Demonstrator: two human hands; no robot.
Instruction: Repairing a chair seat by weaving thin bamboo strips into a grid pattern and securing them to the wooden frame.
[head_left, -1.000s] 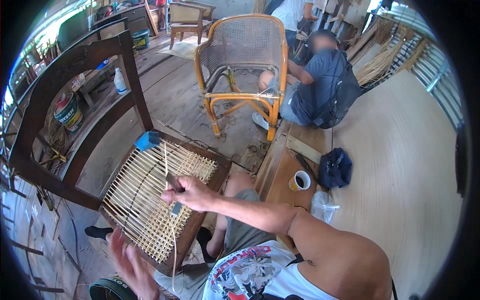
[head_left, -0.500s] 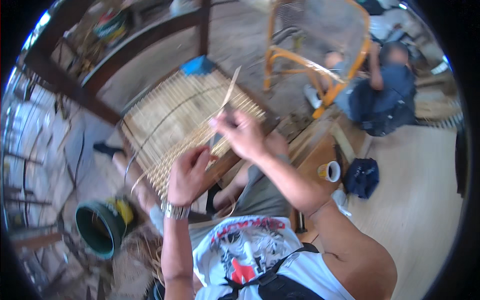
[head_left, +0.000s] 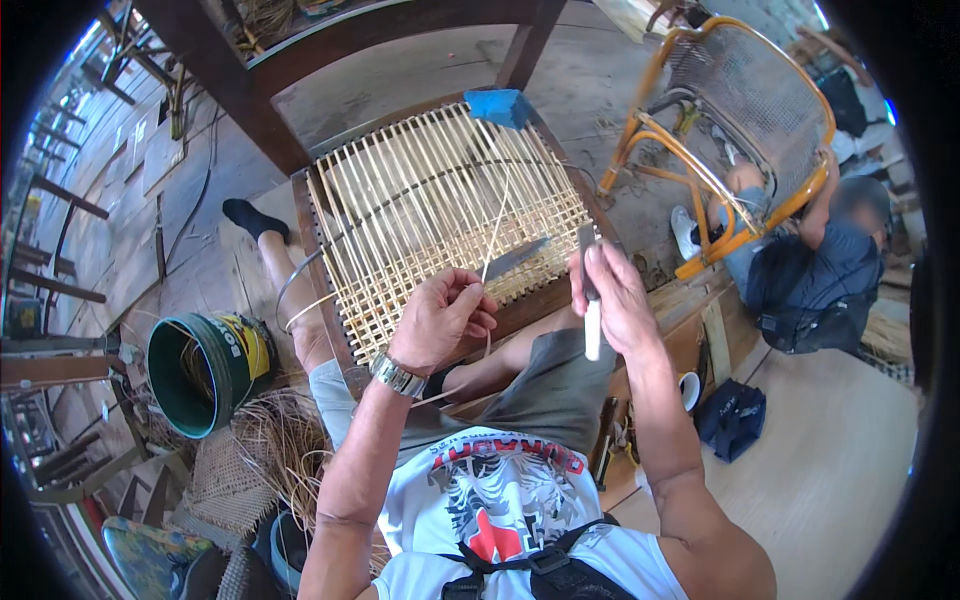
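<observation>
The woven cane seat of a dark wooden chair lies before me, its near part closely woven and its far part only parallel strands. My left hand, with a metal watch on the wrist, pinches a thin pale cane strip over the seat's near edge. Beside its fingers a grey knife blade points away to the right; whether this hand grips it I cannot make out. To the right, my right hand is closed round a flat-bladed tool with a pale handle, held upright and apart from the weave.
A blue block-like piece sits on the seat's far edge. Left are a green bucket and loose cane strips. At right stand a white cup, a dark blue cloth and a person holding a rattan chair.
My right hand has moved away from the left, to the right and nearer me. The view has shifted, so the seat appears farther right. My left hand keeps near the seat's front edge.
</observation>
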